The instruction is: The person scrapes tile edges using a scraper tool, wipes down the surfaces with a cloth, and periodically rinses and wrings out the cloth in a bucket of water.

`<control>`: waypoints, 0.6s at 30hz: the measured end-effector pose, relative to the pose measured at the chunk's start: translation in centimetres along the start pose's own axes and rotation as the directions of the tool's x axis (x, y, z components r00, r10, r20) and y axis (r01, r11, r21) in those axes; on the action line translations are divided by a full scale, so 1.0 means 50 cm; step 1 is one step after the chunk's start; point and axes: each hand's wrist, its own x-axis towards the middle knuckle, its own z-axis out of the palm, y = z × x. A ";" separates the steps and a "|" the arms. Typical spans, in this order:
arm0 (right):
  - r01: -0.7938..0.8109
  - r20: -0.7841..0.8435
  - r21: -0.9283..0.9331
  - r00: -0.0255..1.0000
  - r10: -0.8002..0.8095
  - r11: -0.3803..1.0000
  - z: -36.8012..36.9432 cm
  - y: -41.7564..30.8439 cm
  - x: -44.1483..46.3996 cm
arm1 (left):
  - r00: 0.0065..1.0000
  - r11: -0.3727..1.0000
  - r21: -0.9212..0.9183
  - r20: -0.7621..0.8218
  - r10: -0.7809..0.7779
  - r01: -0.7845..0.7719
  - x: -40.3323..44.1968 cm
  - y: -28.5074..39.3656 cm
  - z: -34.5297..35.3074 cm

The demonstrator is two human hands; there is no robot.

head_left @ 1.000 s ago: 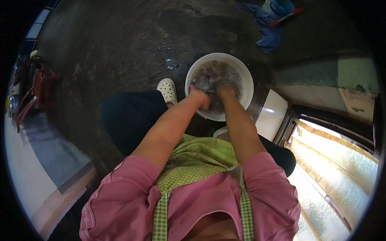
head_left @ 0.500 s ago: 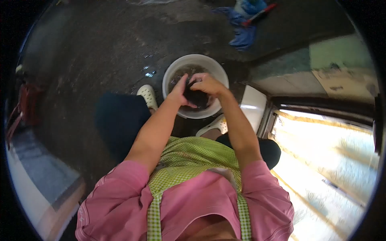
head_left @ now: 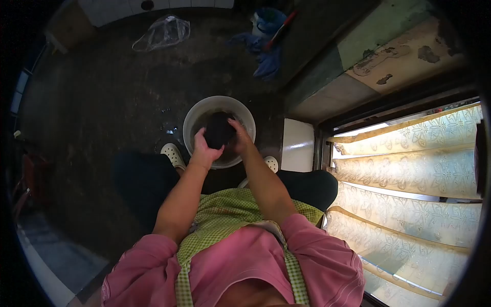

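I see the dark thing [head_left: 220, 128] at the bucket [head_left: 192, 116] mouth, inside or above I cannot tell. My left hand [head_left: 203, 150] and right hand [head_left: 241, 137] grip its sides, fingers curved. I judge it wet and slippery, maybe soft; weight is unclear. I would hold both sides, supporting low.

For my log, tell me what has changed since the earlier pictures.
The left-hand grip and right-hand grip have come up from the water, holding a dark item hidden at first; the right has moved from over it to its right side. The white bucket and blue cloth stayed on the floor.
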 end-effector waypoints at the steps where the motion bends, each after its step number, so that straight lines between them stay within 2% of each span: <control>1: -0.121 0.173 0.248 0.982 0.079 0.961 -0.003 0.009 -0.005 | 1.000 1.000 0.002 0.004 0.004 -0.004 -0.022 -0.001 0.007; 2: -0.271 0.357 0.453 0.928 0.106 0.849 -0.004 0.012 -0.002 | 0.999 0.994 0.104 -0.030 -0.025 0.028 -0.044 -0.002 0.018; 3: -0.267 0.361 0.458 0.927 0.096 0.848 -0.007 0.010 0.006 | 0.996 0.976 0.208 -0.069 -0.048 0.062 -0.058 -0.007 0.027; 4: -0.220 0.279 0.455 0.955 0.097 0.863 -0.012 0.011 0.019 | 0.997 0.974 0.220 -0.058 -0.045 0.057 -0.045 -0.013 0.012; 5: -0.169 0.193 0.452 0.977 0.090 0.876 -0.011 0.008 0.028 | 0.990 0.960 0.280 0.129 -0.049 0.011 -0.012 -0.017 -0.019; 6: -0.013 0.071 0.236 0.997 -0.004 0.972 0.000 -0.001 0.028 | 0.948 0.942 0.334 0.311 -0.067 -0.043 0.018 -0.013 -0.036; 7: 0.004 0.064 0.251 0.998 -0.021 0.968 0.012 -0.018 0.019 | 0.945 0.935 0.353 0.317 -0.078 -0.041 0.039 -0.006 -0.042; 8: 0.090 0.049 0.000 0.995 -0.090 0.996 0.023 -0.034 0.002 | 0.951 0.860 0.481 0.310 0.018 -0.173 0.050 -0.002 -0.052; 9: 0.159 0.045 -0.254 0.987 -0.153 0.954 0.030 -0.043 -0.004 | 0.942 0.751 0.595 0.317 0.111 -0.288 0.062 -0.007 -0.063; 10: 0.169 -0.021 -0.425 0.980 -0.196 0.889 0.003 -0.013 0.071 | 0.944 0.599 0.730 0.260 0.202 -0.330 0.009 -0.010 -0.028; 11: 0.155 -0.034 -0.417 0.982 -0.186 0.896 -0.003 -0.027 0.086 | 0.949 0.595 0.740 0.248 0.193 -0.314 0.007 -0.015 -0.015; 12: 0.213 0.082 -0.462 0.977 -0.198 0.861 -0.005 -0.035 0.094 | 0.861 0.388 0.769 0.471 0.192 -0.508 0.010 -0.010 -0.006; 13: 0.268 0.205 -0.494 0.960 -0.189 0.827 -0.003 -0.031 0.095 | 0.741 0.169 0.722 0.656 0.140 -0.671 0.015 0.002 -0.004; 15: 0.144 0.163 -0.525 0.984 -0.067 0.839 0.034 -0.072 0.034 | 0.573 -0.317 0.581 0.810 0.127 -0.750 0.143 0.024 -0.041; 17: 0.094 0.153 -0.537 0.988 -0.013 0.838 0.044 -0.078 0.029 | 0.714 -0.597 0.608 0.695 0.083 -0.523 -0.024 0.013 0.036; 18: 0.105 0.131 -0.607 0.991 -0.031 0.787 0.043 -0.065 0.058 | 0.731 -0.586 0.637 0.674 0.107 -0.501 -0.025 0.008 0.035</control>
